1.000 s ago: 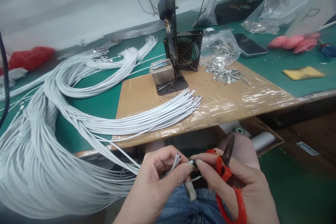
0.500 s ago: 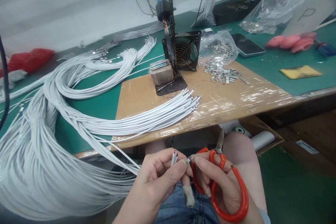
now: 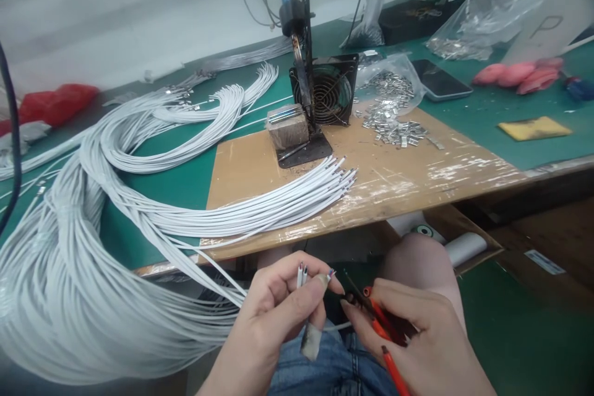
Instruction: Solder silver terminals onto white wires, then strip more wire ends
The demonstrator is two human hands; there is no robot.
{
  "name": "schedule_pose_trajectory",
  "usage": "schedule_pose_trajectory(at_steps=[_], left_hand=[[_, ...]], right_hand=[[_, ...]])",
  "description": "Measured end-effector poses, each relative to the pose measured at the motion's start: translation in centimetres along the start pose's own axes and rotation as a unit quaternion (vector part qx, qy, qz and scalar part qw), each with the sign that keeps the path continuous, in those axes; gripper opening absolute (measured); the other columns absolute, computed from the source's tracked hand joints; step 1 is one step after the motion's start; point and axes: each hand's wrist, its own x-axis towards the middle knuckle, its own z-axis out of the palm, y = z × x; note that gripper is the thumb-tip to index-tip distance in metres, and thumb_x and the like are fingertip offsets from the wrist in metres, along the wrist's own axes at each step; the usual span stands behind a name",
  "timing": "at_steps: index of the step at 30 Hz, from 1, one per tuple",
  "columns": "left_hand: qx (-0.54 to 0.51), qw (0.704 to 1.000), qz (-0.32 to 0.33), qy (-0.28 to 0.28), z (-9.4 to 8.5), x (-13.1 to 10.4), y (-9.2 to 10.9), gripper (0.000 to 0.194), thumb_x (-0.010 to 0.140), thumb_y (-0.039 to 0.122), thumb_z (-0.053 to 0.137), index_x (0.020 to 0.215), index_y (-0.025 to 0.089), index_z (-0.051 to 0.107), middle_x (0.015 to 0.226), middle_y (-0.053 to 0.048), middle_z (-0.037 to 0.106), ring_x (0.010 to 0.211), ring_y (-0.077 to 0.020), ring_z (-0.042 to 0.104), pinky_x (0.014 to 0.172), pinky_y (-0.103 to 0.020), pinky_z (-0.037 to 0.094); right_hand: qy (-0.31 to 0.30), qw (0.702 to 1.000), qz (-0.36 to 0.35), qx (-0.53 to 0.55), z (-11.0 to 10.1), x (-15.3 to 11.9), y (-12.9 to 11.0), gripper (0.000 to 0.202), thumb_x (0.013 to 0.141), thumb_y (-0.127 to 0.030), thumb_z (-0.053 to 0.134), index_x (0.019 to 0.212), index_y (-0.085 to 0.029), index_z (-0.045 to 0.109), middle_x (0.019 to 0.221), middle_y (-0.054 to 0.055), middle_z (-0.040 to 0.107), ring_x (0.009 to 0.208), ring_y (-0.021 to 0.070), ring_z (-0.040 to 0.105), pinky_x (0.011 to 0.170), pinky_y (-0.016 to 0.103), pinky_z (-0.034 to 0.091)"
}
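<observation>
My left hand (image 3: 283, 303) is closed on several white cables (image 3: 302, 275), pinching one between thumb and index finger so its end with thin coloured wires pokes up. One of its fingers wears a worn, whitish finger cover (image 3: 311, 340). Just to the right, my right hand (image 3: 413, 328) is wrapped round a pair of orange-handled scissors (image 3: 381, 322). Their dark blades point up and left toward the pinched cable end; whether they touch it I cannot tell. The held cables run back to a large white cable bundle (image 3: 93, 260) on the left.
Trimmed cables (image 3: 278, 204) lie across a cardboard sheet (image 3: 399, 179) on the green bench. A soldering iron (image 3: 297, 31) on a stand, a small fan (image 3: 331, 90) and a pile of metal connectors (image 3: 394, 124) stand behind. To the right are a phone (image 3: 440, 80) and a yellow sponge (image 3: 533, 128).
My right hand has let go of the cable's wire end and turned the scissors, so the blades now point toward my left hand. My left hand still grips the cables, slightly shifted.
</observation>
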Motion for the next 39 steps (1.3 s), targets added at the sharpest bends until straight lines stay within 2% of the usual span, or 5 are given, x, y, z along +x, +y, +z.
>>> schedule_pose_trajectory(at_steps=[8, 21, 29, 34, 39], left_hand=[[0.007, 1.000, -0.007, 0.011, 0.2, -0.2, 0.1, 0.024, 0.086, 0.041, 0.079, 0.086, 0.017, 0.074, 0.054, 0.003, 0.053, 0.045, -0.0062, 0.037, 0.045, -0.019, 0.022], [0.040, 0.999, 0.001, 0.015, 0.2, -0.1, 0.2, 0.025, 0.089, 0.041, 0.074, 0.089, 0.016, 0.075, 0.055, 0.004, 0.047, 0.047, -0.0077, 0.032, 0.046, -0.022, 0.020], [0.059, 0.996, 0.052, 0.044, 0.4, -0.1, 0.0, 0.022, 0.090, 0.039, 0.075, 0.090, 0.018, 0.079, 0.058, 0.004, 0.046, 0.055, -0.0099, 0.029, 0.051, -0.024, 0.020], [0.030, 0.999, 0.013, 0.018, -0.2, -0.4, -0.3, 0.025, 0.090, 0.039, 0.075, 0.086, 0.015, 0.078, 0.055, 0.006, 0.038, 0.053, -0.0091, 0.024, 0.052, -0.027, 0.014], [0.013, 1.000, 0.000, 0.026, -0.4, 0.0, -0.3, 0.027, 0.090, 0.042, 0.075, 0.088, 0.016, 0.078, 0.054, 0.006, 0.036, 0.053, -0.0099, 0.024, 0.051, -0.027, 0.014]], right_hand=[[-0.012, 0.996, -0.075, -0.048, -0.2, 0.3, 0.7, 0.037, 0.081, -0.010, 0.063, 0.062, -0.021, 0.032, 0.060, -0.006, 0.035, 0.051, 0.0078, 0.036, 0.047, 0.020, 0.027], [0.035, 0.994, -0.088, -0.062, 0.2, 0.3, 0.2, 0.039, 0.084, -0.012, 0.059, 0.063, -0.021, 0.027, 0.058, -0.006, 0.034, 0.050, 0.0077, 0.034, 0.046, 0.021, 0.026], [0.161, 0.986, 0.010, 0.043, 2.5, 0.2, -1.2, 0.046, 0.082, -0.028, 0.069, 0.052, -0.022, 0.035, 0.056, -0.003, 0.032, 0.051, 0.0132, 0.031, 0.048, 0.030, 0.021], [0.286, 0.946, 0.108, 0.107, -2.1, 1.8, 1.6, 0.053, 0.093, -0.034, 0.063, 0.048, -0.024, 0.035, 0.044, -0.003, 0.035, 0.041, 0.0123, 0.034, 0.042, 0.028, 0.027], [0.248, 0.953, 0.151, 0.090, -3.3, 1.5, 2.5, 0.052, 0.081, -0.044, 0.076, 0.044, -0.022, 0.046, 0.043, -0.002, 0.039, 0.043, 0.0118, 0.035, 0.045, 0.029, 0.025]])
